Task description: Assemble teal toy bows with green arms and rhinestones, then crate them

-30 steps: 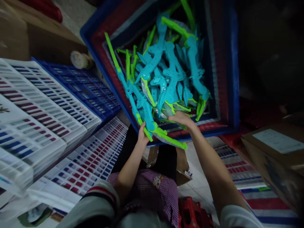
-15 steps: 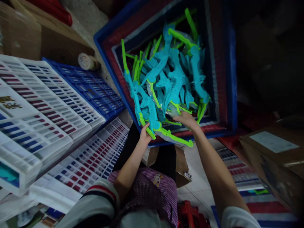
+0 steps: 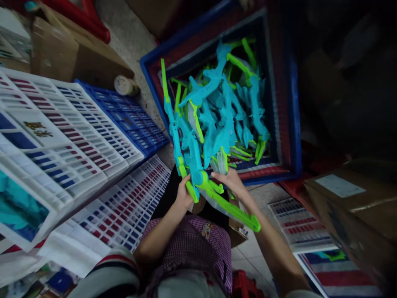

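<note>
Toy, turquoise and green plastic, half out over the near rim of the blue crate | left hand clenched on its lower end | right hand fingers spread on the green arm | we judge it light, stiff, snag-prone; best gripped low, where we hold it.

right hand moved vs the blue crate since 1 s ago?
Yes. The right hand has pulled back toward the person: earlier it lay over the blue crate's near rim among the toys; now it is outside that rim, beside the green-and-teal toy.
</note>
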Tool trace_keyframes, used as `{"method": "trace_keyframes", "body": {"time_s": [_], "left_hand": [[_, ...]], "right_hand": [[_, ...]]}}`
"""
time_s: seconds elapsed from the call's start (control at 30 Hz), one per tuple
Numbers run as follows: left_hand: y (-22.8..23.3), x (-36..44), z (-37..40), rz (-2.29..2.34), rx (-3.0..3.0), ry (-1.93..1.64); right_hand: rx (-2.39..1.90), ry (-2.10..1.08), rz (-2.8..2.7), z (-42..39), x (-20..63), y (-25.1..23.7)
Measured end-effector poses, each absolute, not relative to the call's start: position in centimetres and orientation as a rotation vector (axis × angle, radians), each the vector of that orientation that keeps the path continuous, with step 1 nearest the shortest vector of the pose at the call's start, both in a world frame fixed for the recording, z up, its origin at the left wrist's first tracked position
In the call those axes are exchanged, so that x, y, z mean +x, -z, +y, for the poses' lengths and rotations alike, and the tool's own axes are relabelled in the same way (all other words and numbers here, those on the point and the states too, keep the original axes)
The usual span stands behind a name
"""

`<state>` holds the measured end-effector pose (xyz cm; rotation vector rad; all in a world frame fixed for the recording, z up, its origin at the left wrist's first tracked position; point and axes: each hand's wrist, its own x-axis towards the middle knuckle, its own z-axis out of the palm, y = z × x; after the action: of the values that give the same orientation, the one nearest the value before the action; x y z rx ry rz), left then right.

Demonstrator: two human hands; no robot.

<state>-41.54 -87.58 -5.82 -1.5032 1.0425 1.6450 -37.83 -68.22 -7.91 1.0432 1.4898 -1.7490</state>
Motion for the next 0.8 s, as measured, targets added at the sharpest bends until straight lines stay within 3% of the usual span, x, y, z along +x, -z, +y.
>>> {"method": "trace_keyframes", "body": {"time_s": [0.17, 0.5, 0.8], "left_hand": [[3.0, -41.7, -89.5, 1.053, -1.529, -1.640], [-3.1, -38.5, -93.3, 1.241, -1.483, -1.529], [-9.9, -31.5, -93.6, 1.458, -1.165, -1.721]], "right_hand": [[1.168, 2.022, 1.177, -69.0, -35.4, 3.1], [0.991, 2.050, 0.978, -72.5, -28.7, -5.5], [0.798, 2.070, 1.050, -74.7, -21.8, -12.2]]}}
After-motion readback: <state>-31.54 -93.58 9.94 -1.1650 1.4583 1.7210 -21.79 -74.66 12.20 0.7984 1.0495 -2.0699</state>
